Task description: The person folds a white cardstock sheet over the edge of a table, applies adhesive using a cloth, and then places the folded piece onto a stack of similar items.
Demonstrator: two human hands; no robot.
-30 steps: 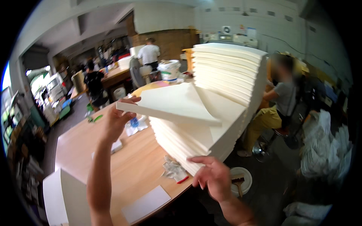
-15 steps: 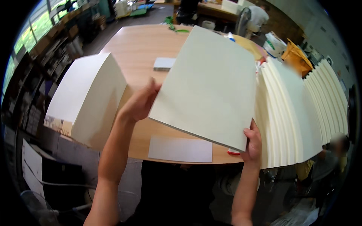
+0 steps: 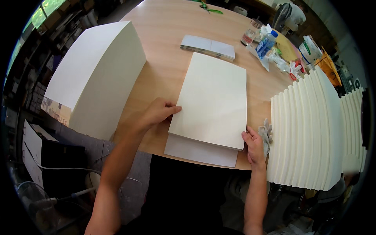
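Observation:
A cream-coloured paper block (image 3: 211,100), thin like an unbound book, lies nearly flat over a white sheet (image 3: 201,150) at the table's near edge. My left hand (image 3: 160,113) pinches the block's left edge, thumb on top and the other fingers partly hidden. At the near right corner my right hand (image 3: 253,145) holds the block, its thumb against the edge and the fingers beside it. Beyond the block lies a low stack of pale sheets (image 3: 207,46).
A tall paper stack (image 3: 105,78) stands left. On the right rises a stack of staggered cream blocks (image 3: 305,133), with a grey glove (image 3: 266,135) beside it. Farther back are a blue-capped bottle (image 3: 266,44), a glass jar (image 3: 250,33), red-handled scissors (image 3: 295,70) and a green-handled tool (image 3: 209,8).
Both hands have lowered the paper block from a raised, tilted position down over the white sheet. My view has tipped downward, showing the bottle and jar that the block had hidden.

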